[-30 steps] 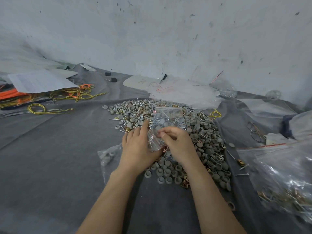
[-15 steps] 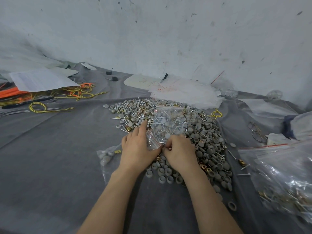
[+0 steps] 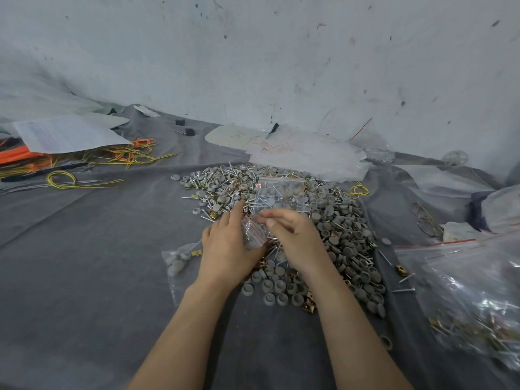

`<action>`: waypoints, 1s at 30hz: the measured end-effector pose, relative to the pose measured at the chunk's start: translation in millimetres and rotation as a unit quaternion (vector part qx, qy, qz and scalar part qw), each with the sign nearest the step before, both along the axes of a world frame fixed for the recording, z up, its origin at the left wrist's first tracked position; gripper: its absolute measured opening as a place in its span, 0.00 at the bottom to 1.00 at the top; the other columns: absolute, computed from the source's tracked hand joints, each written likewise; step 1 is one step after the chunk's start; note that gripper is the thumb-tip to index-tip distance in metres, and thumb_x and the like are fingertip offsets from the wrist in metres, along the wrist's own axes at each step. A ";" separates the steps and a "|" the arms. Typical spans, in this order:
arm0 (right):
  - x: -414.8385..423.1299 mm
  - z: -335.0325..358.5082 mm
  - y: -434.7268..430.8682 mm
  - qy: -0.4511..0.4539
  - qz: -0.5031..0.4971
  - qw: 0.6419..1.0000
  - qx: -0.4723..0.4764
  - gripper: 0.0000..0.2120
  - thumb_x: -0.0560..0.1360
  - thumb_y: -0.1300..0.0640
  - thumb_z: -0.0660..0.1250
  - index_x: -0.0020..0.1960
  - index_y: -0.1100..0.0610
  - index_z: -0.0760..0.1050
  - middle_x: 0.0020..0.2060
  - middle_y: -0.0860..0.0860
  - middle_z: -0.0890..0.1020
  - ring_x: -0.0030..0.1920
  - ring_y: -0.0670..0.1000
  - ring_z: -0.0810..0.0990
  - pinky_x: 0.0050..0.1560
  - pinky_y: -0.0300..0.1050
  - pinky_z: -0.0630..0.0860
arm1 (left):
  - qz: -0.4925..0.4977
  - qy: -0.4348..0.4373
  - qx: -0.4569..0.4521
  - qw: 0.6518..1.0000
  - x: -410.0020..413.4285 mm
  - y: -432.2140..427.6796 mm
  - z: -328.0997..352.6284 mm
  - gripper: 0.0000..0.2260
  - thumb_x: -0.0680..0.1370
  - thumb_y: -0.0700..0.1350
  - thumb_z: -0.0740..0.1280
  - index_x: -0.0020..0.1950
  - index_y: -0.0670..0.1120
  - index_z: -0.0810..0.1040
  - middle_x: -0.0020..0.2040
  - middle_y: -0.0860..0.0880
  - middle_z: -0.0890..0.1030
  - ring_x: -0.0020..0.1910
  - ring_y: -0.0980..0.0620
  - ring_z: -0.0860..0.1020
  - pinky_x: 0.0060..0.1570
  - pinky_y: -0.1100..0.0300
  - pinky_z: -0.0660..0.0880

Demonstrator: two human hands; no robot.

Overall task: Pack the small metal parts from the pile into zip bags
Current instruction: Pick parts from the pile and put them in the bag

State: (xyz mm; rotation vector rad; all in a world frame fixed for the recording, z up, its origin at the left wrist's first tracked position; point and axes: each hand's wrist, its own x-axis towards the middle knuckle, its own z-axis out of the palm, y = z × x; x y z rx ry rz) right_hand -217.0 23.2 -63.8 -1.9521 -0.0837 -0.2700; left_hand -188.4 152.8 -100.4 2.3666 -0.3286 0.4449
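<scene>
A pile of small parts (image 3: 346,235), grey caps, screws and brass clips, lies on the grey cloth in the middle. Over its near-left side my left hand (image 3: 228,249) holds a small clear zip bag (image 3: 253,232) against the palm, index finger stretched forward. My right hand (image 3: 295,237) is just right of it, fingers curled at the bag's mouth; whether they pinch a part is hidden. Another small zip bag (image 3: 281,192) with screws lies on the pile behind the hands. A third small zip bag (image 3: 180,263) with grey caps lies left of my left wrist.
A large clear bag (image 3: 475,299) holding packed parts sits at the right. Yellow wires (image 3: 73,181), orange cables and papers (image 3: 67,133) lie at the far left. Loose plastic bags (image 3: 309,153) lie behind the pile by the white wall. Loose screws (image 3: 402,282) are scattered right of the pile.
My right hand has lifted from the pile up to the mouth of the small bag. My left hand has stayed in place with the bag.
</scene>
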 end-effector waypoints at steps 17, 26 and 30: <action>-4.2 -22.8 13.1 -0.044 -0.027 0.908 -0.415 0.09 0.76 0.63 0.64 0.55 0.56 0.77 0.47 0.52 0.74 0.51 0.54 0.73 0.54 0.48 0.70 | 0.096 -0.005 -0.105 0.990 4.6 2.8 3.5 0.34 0.71 0.53 0.72 0.73 0.47 0.63 0.66 0.47 0.75 0.66 0.45 0.71 0.66 0.46 0.63; 0.3 -30.1 22.9 -0.064 -0.025 0.904 -0.421 0.10 0.76 0.59 0.66 0.56 0.57 0.73 0.52 0.52 0.75 0.55 0.53 0.73 0.57 0.47 0.68 | 0.123 -0.004 -0.169 0.978 4.9 8.1 8.3 0.33 0.71 0.52 0.73 0.73 0.47 0.64 0.66 0.46 0.75 0.65 0.45 0.72 0.66 0.44 0.65; 4.3 -33.3 28.8 -0.071 -0.063 0.896 -0.434 0.07 0.78 0.59 0.63 0.54 0.58 0.76 0.52 0.54 0.76 0.55 0.55 0.73 0.55 0.46 0.67 | 0.127 -0.006 -0.208 0.970 5.5 11.0 11.0 0.32 0.72 0.51 0.73 0.72 0.47 0.64 0.65 0.46 0.76 0.64 0.44 0.73 0.65 0.43 0.67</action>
